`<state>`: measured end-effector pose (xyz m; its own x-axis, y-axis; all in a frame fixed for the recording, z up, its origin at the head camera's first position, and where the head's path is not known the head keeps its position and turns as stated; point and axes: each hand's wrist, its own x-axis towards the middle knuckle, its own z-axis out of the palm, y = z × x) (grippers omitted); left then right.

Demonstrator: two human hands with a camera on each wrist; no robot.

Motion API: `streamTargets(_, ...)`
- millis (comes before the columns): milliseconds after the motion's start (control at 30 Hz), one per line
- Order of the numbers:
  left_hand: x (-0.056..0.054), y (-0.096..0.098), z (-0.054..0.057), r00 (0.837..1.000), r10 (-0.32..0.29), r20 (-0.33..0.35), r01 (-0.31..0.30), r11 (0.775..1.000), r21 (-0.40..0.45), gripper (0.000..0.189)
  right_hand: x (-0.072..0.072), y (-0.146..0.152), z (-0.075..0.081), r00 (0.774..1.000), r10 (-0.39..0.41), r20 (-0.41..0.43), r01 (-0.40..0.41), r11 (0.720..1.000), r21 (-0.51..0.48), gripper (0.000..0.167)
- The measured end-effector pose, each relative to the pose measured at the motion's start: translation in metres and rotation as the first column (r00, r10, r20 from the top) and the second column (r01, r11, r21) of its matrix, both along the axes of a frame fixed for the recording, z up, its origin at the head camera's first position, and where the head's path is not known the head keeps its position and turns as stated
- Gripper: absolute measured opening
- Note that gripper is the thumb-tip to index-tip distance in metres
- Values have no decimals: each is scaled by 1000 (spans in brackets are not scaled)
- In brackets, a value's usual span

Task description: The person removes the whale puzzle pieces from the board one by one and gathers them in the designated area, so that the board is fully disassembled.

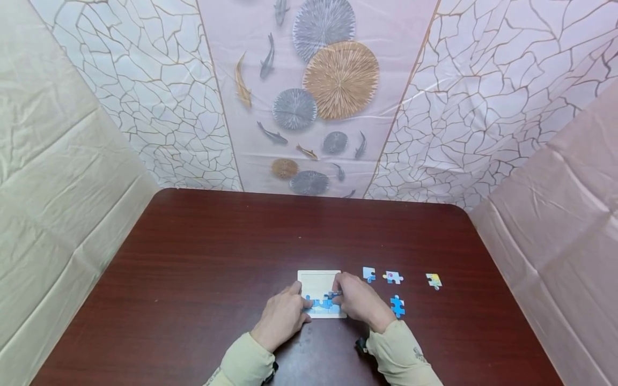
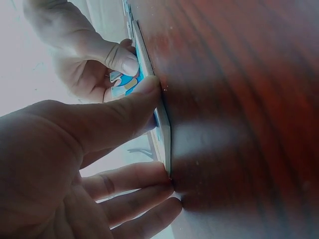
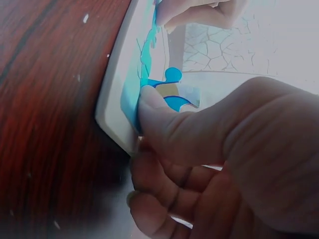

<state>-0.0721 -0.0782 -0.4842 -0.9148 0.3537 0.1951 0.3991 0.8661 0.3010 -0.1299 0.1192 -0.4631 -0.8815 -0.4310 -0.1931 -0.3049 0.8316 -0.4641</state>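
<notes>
A pale puzzle tray (image 1: 318, 316) lies near the front of the table, its near rows filled with joined blue jigsaw pieces (image 1: 322, 307). My right hand (image 1: 359, 299) pinches a puzzle piece (image 3: 169, 90) between thumb and fingers at the tray's right side. That piece is blue with tan and pale patches and stands tilted up, one edge close over the joined pieces. My left hand (image 1: 282, 315) rests at the tray's left edge. Its thumb (image 2: 117, 115) presses down at the near part, and straight fingers (image 2: 134, 201) touch the rim and tabletop.
Right of the tray lie several loose pieces: a white and blue piece (image 1: 369, 274), a whitish piece with a pink swirl (image 1: 393, 277), a blue piece (image 1: 397, 306) and a yellow piece (image 1: 434, 280). Patterned cloth (image 1: 309, 107) hangs behind the dark red table (image 1: 217, 241).
</notes>
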Motion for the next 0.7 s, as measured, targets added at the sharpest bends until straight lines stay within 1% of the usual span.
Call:
streamTargets(233,0,-1,-1,1000,-5,-10,5,1000,-4,24,0,0,-1,999,36,13,-36,999,-6,21)
streamTargets(400,0,-1,0,1000,-13,-12,13,1000,-5,23,1,0,-2,999,45,18,-45,999,-4,23)
streamTargets(700,0,0,1,1000,-10,-11,10,1000,-11,22,1,2,-1,998,65,-13,-66,997,-28,25)
